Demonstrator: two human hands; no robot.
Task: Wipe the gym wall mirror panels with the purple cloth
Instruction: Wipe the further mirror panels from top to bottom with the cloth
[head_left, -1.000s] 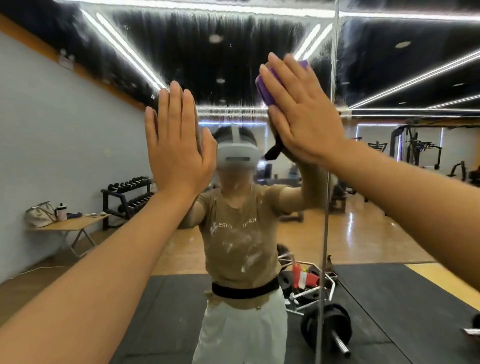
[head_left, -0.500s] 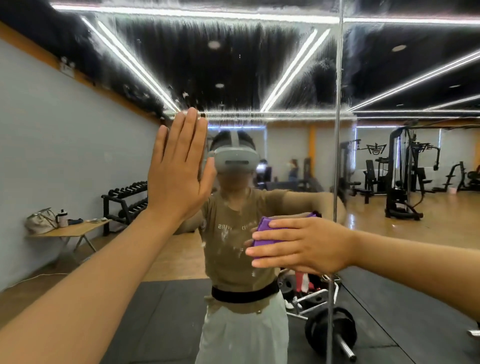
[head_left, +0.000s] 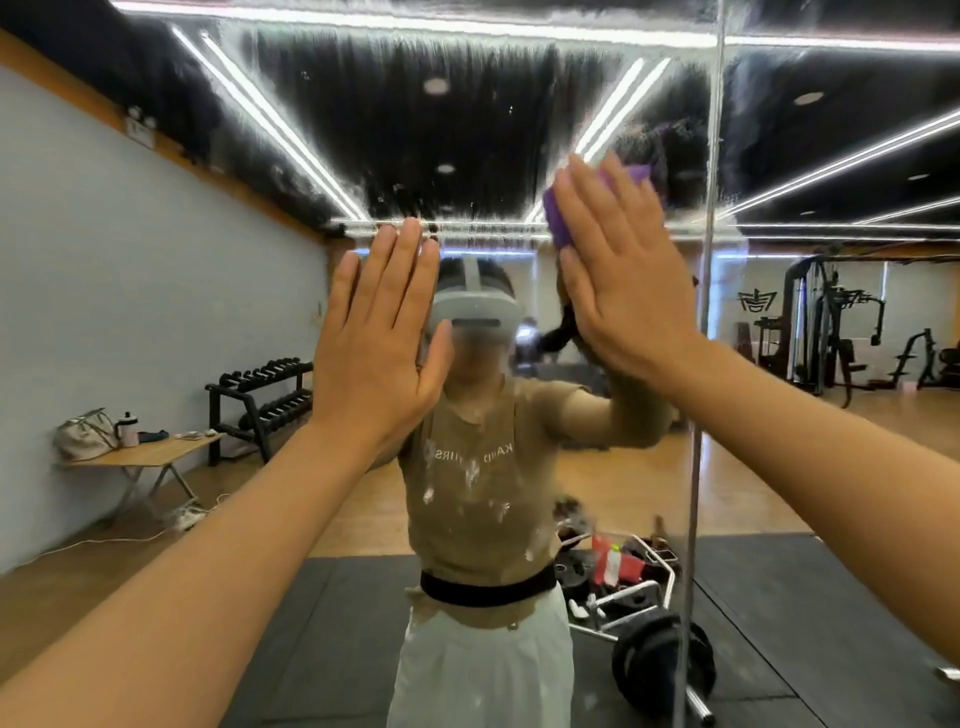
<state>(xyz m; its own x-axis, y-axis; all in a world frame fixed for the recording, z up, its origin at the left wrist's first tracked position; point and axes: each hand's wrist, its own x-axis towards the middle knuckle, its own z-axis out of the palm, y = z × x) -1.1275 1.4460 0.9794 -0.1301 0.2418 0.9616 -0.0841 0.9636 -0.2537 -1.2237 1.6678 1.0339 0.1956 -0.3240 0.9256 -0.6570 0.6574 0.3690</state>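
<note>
— Pressing flat, that right hand (head_left: 623, 275): fingers straight and together, pinning the cloth (head_left: 563, 218) against the mirror (head_left: 467, 130). No curl round it, just palm pressure.

— And the cloth sits where?

— Under the fingers and upper palm, up high on the glass. Only a purple edge peeks out on the left side of the fingers, with a corner above the fingertips. The seam (head_left: 706, 312) between panels runs upright just to the right of that hand.

— The other hand?

— The left hand (head_left: 374, 353) lies flat on the same panel, lower and to the left, fingers straight, holding nothing. The right is the only one on the cloth.

— Which way should it go?

— I'd guess leftward or up. The streaky, smeared band lies above and to the left of the fingertips, across the top of the panel. Lower down, white flecks dot the glass too.

— How does the cloth look?

— Folded thick, soft; mostly hidden, so I can't tell its full shape.
</note>
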